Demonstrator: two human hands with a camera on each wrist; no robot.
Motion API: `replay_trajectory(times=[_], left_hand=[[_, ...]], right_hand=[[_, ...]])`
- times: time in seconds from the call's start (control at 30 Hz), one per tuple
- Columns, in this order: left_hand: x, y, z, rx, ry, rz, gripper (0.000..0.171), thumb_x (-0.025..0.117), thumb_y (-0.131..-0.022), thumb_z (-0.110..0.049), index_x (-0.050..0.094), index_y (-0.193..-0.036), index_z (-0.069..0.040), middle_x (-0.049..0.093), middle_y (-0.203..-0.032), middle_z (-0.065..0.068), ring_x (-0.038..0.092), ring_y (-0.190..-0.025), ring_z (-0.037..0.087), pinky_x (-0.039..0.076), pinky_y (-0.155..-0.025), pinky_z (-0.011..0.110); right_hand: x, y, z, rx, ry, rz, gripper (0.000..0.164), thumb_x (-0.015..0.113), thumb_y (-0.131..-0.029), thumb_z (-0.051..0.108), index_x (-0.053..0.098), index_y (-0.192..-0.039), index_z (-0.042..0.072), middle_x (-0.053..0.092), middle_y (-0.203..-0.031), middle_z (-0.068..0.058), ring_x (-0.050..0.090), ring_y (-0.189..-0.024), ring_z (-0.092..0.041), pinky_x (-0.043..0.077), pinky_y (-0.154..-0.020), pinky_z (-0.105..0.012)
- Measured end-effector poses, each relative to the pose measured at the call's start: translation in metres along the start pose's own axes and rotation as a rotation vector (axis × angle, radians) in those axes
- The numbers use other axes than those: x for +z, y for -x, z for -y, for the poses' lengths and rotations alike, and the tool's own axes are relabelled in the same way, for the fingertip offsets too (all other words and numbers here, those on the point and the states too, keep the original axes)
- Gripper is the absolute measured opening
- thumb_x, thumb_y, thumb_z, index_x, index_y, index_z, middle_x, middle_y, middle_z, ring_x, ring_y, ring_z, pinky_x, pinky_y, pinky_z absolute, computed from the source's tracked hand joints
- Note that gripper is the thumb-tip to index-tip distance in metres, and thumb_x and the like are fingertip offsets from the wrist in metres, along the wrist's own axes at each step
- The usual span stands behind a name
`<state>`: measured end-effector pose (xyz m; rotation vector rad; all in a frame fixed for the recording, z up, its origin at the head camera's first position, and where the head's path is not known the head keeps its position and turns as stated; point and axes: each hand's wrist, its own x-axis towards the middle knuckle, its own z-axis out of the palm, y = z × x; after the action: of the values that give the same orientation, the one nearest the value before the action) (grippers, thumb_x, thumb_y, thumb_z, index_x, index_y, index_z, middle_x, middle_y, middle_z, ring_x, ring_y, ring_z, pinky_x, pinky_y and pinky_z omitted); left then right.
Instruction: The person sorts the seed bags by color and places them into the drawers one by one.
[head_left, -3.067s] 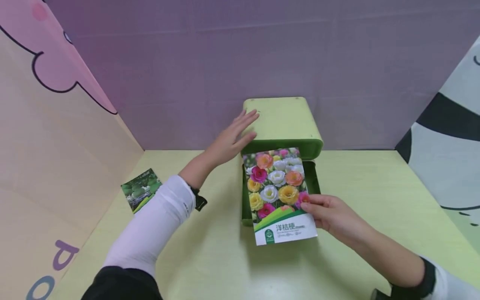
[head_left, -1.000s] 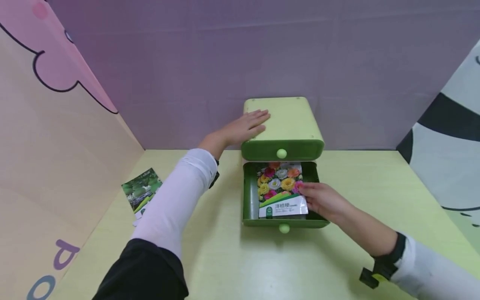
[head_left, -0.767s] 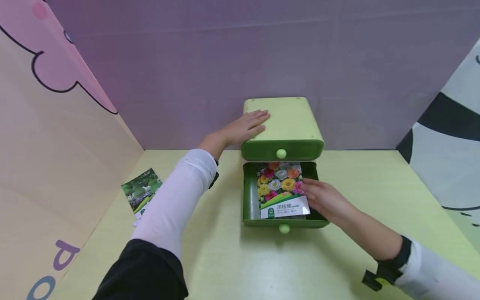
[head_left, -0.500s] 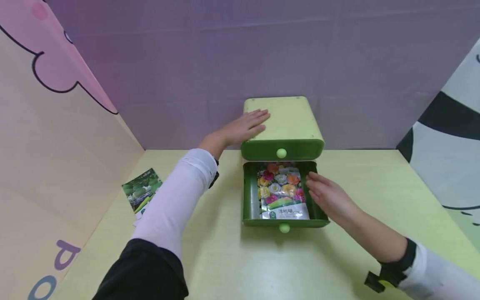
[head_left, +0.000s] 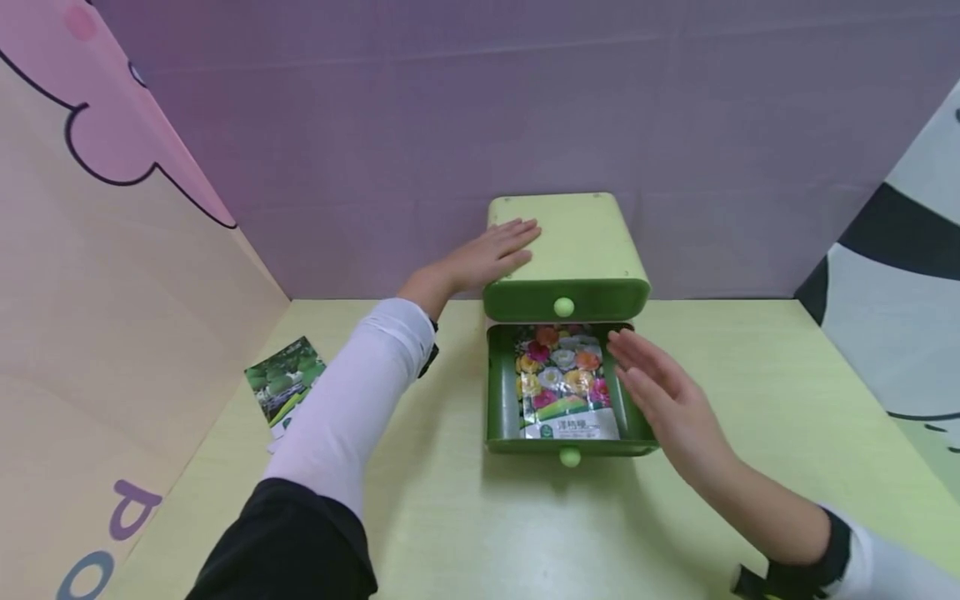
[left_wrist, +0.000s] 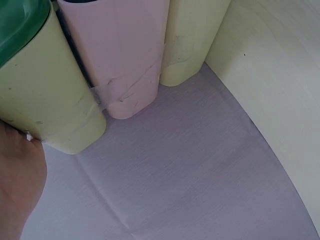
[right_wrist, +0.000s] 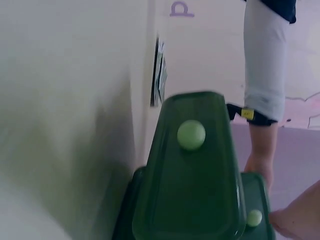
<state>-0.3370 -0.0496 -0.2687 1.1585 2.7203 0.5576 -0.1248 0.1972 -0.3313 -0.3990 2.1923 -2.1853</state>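
My left hand point(head_left: 487, 252) rests flat on the top of a small drawer cabinet point(head_left: 581, 233), its fingers straight. Below the closed top drawer point(head_left: 517, 300), a dark green drawer point(head_left: 498, 392) with a round light green knob point(head_left: 570, 457) is pulled out. Inside it lies a glossy flower packet point(head_left: 561, 375), printed with colourful blooms above a white strip. Over the drawer's right side hovers my right hand point(head_left: 675, 408), holding nothing, its fingers extended. The right wrist view shows the pulled-out drawer's front point(right_wrist: 195, 185) close up, with part of my right hand point(right_wrist: 302, 212) beside it.
Another packet point(head_left: 283, 379), showing a green garden picture, lies on the table's left, partly hidden by my left sleeve. Behind the cabinet stands a purple backdrop point(head_left: 375, 150). Stacked pink point(left_wrist: 120, 50) and yellow point(left_wrist: 187, 45) cabinet tiers appear in the left wrist view.
The flower packet has gone down into the drawer and my right hand has let go of it, drawing off to the right. Earlier, my left hand came down onto the cabinet top.
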Motion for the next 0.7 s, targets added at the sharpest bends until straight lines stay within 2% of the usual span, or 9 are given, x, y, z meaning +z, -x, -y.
replay_trajectory(times=[0.07, 0.13, 0.27, 0.37, 0.47, 0.6, 0.7], left_hand=[[0.000, 0.000, 0.000, -0.002, -0.001, 0.000, 0.057, 0.023, -0.106, -0.043, 0.010, -0.157, -0.021, 0.002, -0.164, -0.003, -0.005, -0.151, 0.014, -0.007, -0.122, 0.027], [0.000, 0.000, 0.000, -0.002, -0.002, -0.001, 0.057, 0.023, -0.106, -0.043, 0.010, -0.157, -0.020, 0.002, -0.164, -0.002, -0.005, -0.151, 0.014, -0.007, -0.122, 0.028], [0.001, 0.000, 0.002, -0.001, 0.000, -0.004, 0.057, 0.024, -0.106, -0.043, 0.011, -0.157, -0.020, 0.003, -0.164, -0.002, -0.004, -0.151, 0.015, -0.007, -0.122, 0.029], [0.001, 0.000, 0.004, -0.001, 0.003, -0.005, 0.057, 0.024, -0.106, -0.043, 0.011, -0.157, -0.021, 0.003, -0.164, -0.002, -0.004, -0.151, 0.015, -0.007, -0.122, 0.029], [-0.001, 0.000, 0.004, 0.003, 0.002, -0.002, 0.057, 0.024, -0.106, -0.043, 0.010, -0.157, -0.021, 0.002, -0.164, -0.002, -0.005, -0.151, 0.015, -0.007, -0.122, 0.030], [-0.001, 0.000, 0.003, 0.004, 0.002, 0.000, 0.057, 0.024, -0.106, -0.043, 0.010, -0.157, -0.020, 0.002, -0.164, -0.002, -0.004, -0.151, 0.015, -0.007, -0.122, 0.030], [0.000, -0.001, 0.003, 0.001, 0.001, 0.002, 0.057, 0.024, -0.106, -0.043, 0.010, -0.157, -0.020, 0.002, -0.164, -0.003, -0.005, -0.151, 0.014, -0.007, -0.122, 0.029]], right_hand=[[0.002, 0.005, 0.000, -0.038, -0.145, 0.091, 0.051, 0.040, -0.105, 0.018, 0.025, -0.150, -0.003, 0.042, -0.152, -0.003, 0.047, -0.131, -0.002, 0.038, -0.106, -0.017], [0.004, 0.008, -0.001, -0.073, -0.251, 0.199, 0.046, 0.033, -0.106, 0.012, 0.027, -0.149, -0.006, 0.046, -0.149, -0.001, 0.048, -0.132, -0.007, 0.037, -0.108, -0.021], [0.007, 0.014, -0.004, -0.028, -0.370, 0.379, 0.041, 0.027, -0.106, 0.006, 0.040, -0.145, 0.002, 0.052, -0.144, -0.002, 0.050, -0.131, -0.013, 0.039, -0.108, -0.023], [0.009, 0.015, -0.007, 0.084, -0.431, 0.465, 0.039, 0.028, -0.106, 0.005, 0.048, -0.139, 0.002, 0.057, -0.139, -0.005, 0.054, -0.128, -0.016, 0.042, -0.107, -0.026], [0.010, 0.016, -0.012, 0.232, -0.468, 0.547, 0.038, 0.031, -0.106, 0.010, 0.048, -0.137, -0.005, 0.060, -0.134, -0.009, 0.057, -0.125, -0.020, 0.045, -0.105, -0.030], [0.012, 0.019, -0.020, 0.393, -0.405, 0.623, 0.044, 0.035, -0.107, 0.019, 0.047, -0.133, -0.014, 0.065, -0.126, -0.014, 0.062, -0.117, -0.022, 0.050, -0.101, -0.033], [0.012, 0.022, -0.029, 0.455, -0.344, 0.666, 0.047, 0.037, -0.106, 0.021, 0.048, -0.130, -0.017, 0.066, -0.123, -0.016, 0.065, -0.112, -0.021, 0.052, -0.098, -0.034]])
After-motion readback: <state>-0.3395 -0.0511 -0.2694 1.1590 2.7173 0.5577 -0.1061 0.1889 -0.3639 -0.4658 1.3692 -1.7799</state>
